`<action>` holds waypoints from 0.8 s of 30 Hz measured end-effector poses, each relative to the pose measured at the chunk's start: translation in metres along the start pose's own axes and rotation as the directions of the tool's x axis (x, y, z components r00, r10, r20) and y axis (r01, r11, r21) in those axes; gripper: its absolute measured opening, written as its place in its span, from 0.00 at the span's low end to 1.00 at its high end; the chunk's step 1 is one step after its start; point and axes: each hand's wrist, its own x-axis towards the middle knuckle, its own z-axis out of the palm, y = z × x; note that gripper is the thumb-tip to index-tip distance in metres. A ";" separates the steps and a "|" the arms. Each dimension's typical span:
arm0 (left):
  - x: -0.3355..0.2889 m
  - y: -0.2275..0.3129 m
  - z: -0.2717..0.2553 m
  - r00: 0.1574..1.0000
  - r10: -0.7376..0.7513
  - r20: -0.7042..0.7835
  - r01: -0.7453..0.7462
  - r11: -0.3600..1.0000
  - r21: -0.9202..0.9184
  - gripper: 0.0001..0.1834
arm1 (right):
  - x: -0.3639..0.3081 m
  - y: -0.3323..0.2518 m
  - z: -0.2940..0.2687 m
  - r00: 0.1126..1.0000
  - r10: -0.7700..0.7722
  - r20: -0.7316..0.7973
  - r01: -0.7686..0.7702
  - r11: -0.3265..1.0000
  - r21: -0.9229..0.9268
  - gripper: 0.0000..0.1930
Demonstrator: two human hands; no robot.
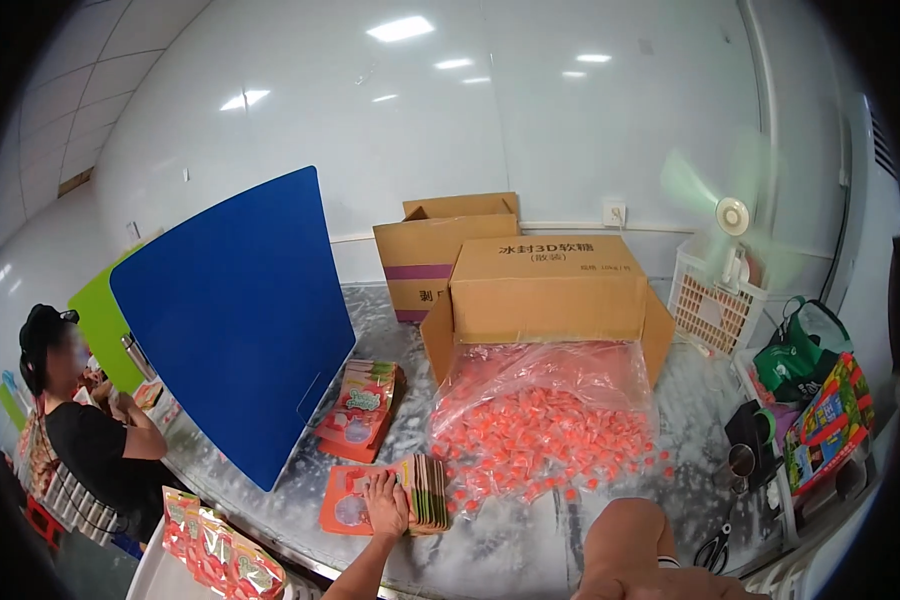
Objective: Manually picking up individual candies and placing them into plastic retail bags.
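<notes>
My left hand (386,503) lies with its fingers stretched over a row of flat red-orange pouches (345,500), whose edges fan out to the right. Behind it rests another stack of the same pouches (357,412). At the lower edge my right hand (660,584) is close to the camera, partly cut off, and its fingers are hidden. Small wrapped red candies (545,435) spill from a clear plastic bag (570,375) out of an open cardboard box (550,305) lying on its side.
A blue partition (235,320) stands left, with a person (95,430) beyond. More filled pouches (220,550) sit in a white bin (155,570) at lower left. Scissors (713,550), a metal cup (739,464), a white basket (710,300) and a running fan (732,216) are at right.
</notes>
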 end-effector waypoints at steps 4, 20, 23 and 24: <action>0.000 0.001 0.002 1.000 -0.004 -0.001 0.004 1.000 0.012 0.23 | -0.010 0.003 -0.010 0.991 -0.094 0.093 0.090 0.995 0.051 0.13; 0.002 0.007 0.001 1.000 -0.008 -0.013 0.008 1.000 -0.002 0.24 | 0.048 0.025 0.035 0.870 -0.376 0.320 0.289 0.913 0.288 0.14; 0.002 0.007 0.000 1.000 -0.015 0.000 0.015 1.000 0.001 0.24 | 0.051 0.026 0.033 0.833 -0.429 0.349 0.315 0.887 0.338 0.14; 0.002 0.007 0.001 1.000 -0.017 0.000 0.017 1.000 -0.001 0.24 | 0.053 0.026 0.034 0.820 -0.447 0.357 0.322 0.877 0.356 0.14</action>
